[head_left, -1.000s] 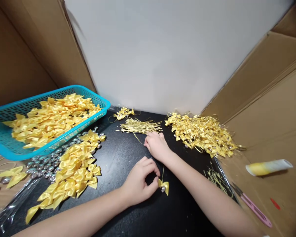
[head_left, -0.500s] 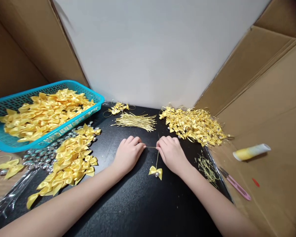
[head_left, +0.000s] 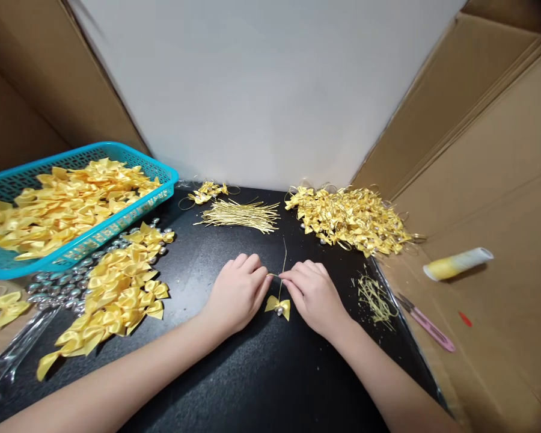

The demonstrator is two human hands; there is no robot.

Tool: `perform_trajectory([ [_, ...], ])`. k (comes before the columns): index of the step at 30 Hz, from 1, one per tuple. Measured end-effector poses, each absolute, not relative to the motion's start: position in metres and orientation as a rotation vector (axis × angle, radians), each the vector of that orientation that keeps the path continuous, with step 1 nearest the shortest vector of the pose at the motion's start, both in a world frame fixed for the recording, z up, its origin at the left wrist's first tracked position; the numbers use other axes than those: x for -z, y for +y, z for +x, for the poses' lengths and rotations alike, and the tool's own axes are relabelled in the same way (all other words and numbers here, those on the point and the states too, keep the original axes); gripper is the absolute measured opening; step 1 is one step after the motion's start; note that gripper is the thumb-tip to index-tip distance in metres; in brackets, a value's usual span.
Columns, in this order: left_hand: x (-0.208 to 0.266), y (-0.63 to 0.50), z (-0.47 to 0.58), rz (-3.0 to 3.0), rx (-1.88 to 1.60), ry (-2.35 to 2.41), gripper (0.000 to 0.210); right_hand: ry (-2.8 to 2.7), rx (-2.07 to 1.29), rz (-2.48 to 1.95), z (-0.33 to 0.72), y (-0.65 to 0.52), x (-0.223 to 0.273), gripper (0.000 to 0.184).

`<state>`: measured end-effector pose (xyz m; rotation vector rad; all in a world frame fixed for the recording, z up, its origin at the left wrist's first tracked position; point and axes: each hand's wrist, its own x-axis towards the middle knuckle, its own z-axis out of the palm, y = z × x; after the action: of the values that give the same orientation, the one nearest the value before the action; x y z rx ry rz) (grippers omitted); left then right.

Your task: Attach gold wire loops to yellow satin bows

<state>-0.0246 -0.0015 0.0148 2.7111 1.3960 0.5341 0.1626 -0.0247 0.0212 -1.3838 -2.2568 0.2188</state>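
Evidently close fingertip work on a thin gold cord (head_left: 275, 275), about mid-worktop (head_left: 243, 385). To do it well, in my judgement: pinch near the tip on the left, keep the short span lightly taut, leave the lengthwise strand free of the right fingers, draw evenly; a jerk could drag the bow askew.

Left to right. Left hand (head_left: 238, 294): thumb and forefinger pinched closed on the cord, other fingers curled. Between the hands: a short bridge of cord. Crossing close to the right fingertips, another strand, probably of the same cord, runs from the yellow satin bow (head_left: 285, 307) toward the worktop's far edge. The bow lies on the worktop, on the near-edge side of the fingertips, silver bead (head_left: 279, 311) at its middle. Right hand (head_left: 313, 296): thumb and forefinger together on the cord beside that crossing, remaining fingers bent. Whether there is a loop there, cannot tell; too small.
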Motion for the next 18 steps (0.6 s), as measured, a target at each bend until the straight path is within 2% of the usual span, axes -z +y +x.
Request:
perform_trajectory([
  [6,-0.011,-0.002,-0.026,2.098,-0.685,1.265,0.038,-2.060,-0.172,-1.462,0.159,-0.029,-0.017,0.019],
  [12,-0.004,-0.006,-0.020,1.508,-0.797,1.139,0.036,-1.692,-0.752,-1.386,0.148,-0.034,-0.014,0.019],
  [18,0.001,-0.009,-0.018,1.323,-0.879,1.185,0.038,-1.182,-1.161,-1.312,0.137,-0.037,-0.008,0.011],
])
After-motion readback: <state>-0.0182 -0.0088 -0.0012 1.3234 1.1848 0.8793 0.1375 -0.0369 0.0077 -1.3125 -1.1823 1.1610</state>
